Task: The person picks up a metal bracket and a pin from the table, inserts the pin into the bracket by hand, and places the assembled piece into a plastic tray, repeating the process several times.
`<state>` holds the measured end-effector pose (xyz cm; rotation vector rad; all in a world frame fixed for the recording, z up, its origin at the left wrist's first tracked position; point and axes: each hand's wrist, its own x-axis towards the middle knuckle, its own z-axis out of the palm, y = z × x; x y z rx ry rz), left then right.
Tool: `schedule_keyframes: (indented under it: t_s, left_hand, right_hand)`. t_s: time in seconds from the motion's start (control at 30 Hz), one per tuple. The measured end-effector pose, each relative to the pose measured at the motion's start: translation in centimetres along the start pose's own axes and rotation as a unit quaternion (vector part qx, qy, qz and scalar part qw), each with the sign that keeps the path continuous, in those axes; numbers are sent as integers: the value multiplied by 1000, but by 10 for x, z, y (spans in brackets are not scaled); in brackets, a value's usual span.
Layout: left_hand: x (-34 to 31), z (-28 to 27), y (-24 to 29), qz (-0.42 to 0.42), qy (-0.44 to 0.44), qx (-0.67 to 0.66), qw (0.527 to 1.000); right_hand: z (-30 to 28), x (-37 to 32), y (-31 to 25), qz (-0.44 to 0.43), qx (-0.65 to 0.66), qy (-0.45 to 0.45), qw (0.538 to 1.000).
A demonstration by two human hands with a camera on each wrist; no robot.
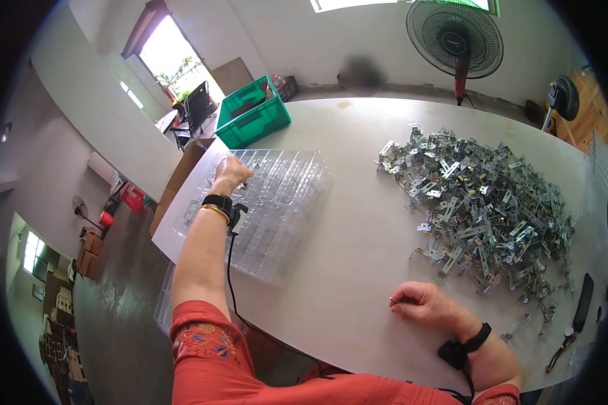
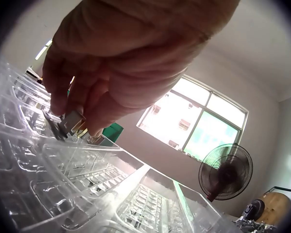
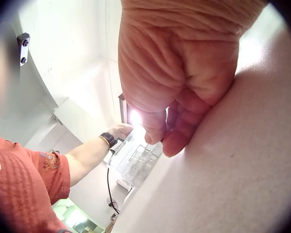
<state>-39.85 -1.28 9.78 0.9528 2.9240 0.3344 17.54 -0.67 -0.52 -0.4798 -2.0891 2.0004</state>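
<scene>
Left hand [image 2: 111,58] pinching bracket [image 2: 71,122], lengthwise along tray [image 2: 87,189]

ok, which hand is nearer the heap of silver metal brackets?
Right. The right hand rests on the white table just beside the heap of silver metal brackets; the left hand is far off, pinching a small metal bracket over the clear plastic tray.
</scene>
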Motion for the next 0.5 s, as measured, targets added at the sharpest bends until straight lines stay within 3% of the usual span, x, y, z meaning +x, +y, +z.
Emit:
schedule_keyframes:
  t_s: [0.07, 0.2, 0.3, 0.5]
  left_hand:
    - [3, 6, 0, 15, 69, 10, 997]
    - [-3, 5, 7, 34, 75, 45, 996]
    - [-5, 6, 11, 21, 63, 43, 997]
    - [-35, -16, 37, -41, -56, 39, 997]
  right_hand:
    - [0, 0, 0, -1, 1, 0, 1000]
    - [-1, 0, 0, 2, -2, -2, 1000]
    - [-1, 0, 2, -6, -1, 1, 1000]
    - [-1, -1, -2, 5, -1, -3, 1000]
